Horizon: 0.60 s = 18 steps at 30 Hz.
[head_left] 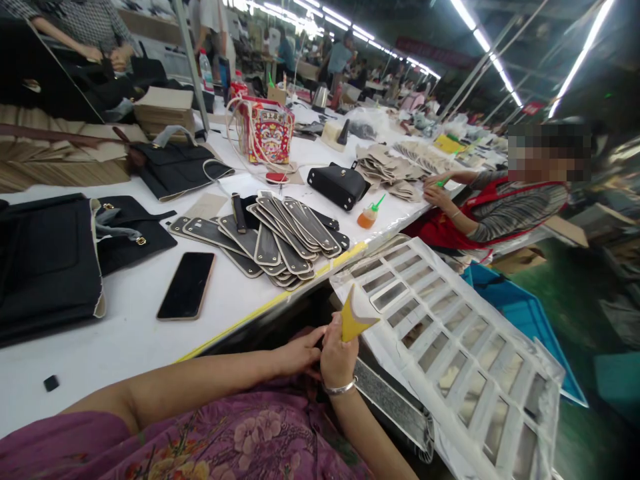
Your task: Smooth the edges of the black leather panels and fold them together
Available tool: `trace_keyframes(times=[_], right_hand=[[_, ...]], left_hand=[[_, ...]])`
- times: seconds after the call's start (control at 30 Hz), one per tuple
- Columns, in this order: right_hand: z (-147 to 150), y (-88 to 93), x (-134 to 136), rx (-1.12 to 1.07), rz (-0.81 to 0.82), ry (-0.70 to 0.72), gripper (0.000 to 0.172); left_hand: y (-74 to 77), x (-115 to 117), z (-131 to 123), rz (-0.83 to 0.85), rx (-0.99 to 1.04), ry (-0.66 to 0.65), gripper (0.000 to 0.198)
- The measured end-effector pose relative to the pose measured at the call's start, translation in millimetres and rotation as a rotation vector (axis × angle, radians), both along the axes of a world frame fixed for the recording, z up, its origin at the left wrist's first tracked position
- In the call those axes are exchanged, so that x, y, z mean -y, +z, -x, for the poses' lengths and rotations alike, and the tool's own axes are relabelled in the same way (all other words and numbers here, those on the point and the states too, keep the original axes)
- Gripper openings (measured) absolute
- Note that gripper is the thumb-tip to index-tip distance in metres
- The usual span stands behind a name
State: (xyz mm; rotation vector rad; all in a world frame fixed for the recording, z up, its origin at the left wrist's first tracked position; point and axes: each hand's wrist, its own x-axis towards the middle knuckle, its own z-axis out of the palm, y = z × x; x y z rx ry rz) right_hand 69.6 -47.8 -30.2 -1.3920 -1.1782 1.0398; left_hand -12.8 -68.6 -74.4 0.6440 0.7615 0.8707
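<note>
My right hand [340,360], with a silver bracelet at the wrist, is closed around a folded yellow piece [354,323] with a pale inner side that sticks up from the fist. Against it, in front of my body, rests my left hand [300,353]; its fingers are bent and partly hidden, so whether they grip anything is unclear. Beyond the hands, black strips [267,248] with pale edges and metal studs lie in a loose pile near the table's yellow-taped edge. A phone [187,285] with a dark screen lies left of the pile.
A slotted white rack [450,347] slopes down at the right. Black bags [50,260] lie on the white table [125,347] at left. Farther back are a black case [339,185], a glue bottle [367,216] and a red bag [270,130]. A person in a red apron [480,213] works at right.
</note>
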Motion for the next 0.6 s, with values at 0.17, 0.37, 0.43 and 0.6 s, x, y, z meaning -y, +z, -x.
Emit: trace_keyframes(times=[0.17, 0.37, 0.43, 0.6], right_hand=[[10, -2.9, -5, 0.186, -0.164, 0.102, 0.016], [-9, 6.8, -15, -0.208, -0.006, -0.049, 0.025], [-14, 10.9, -15, -0.264, -0.011, -0.085, 0.027], [-8, 9.0, -9, -0.305, 0.002, -0.051, 0.029]], left_hand=[[-8.6, -6, -2, 0.001, -0.009, 0.099, 0.055], [-7.2, -5, 19, 0.115, 0.27, -0.254, 0.087], [-8.6, -2, 24, 0.107, 0.32, -0.271, 0.091], [-14.4, -1, 24, 0.085, 0.323, -0.283, 0.091]])
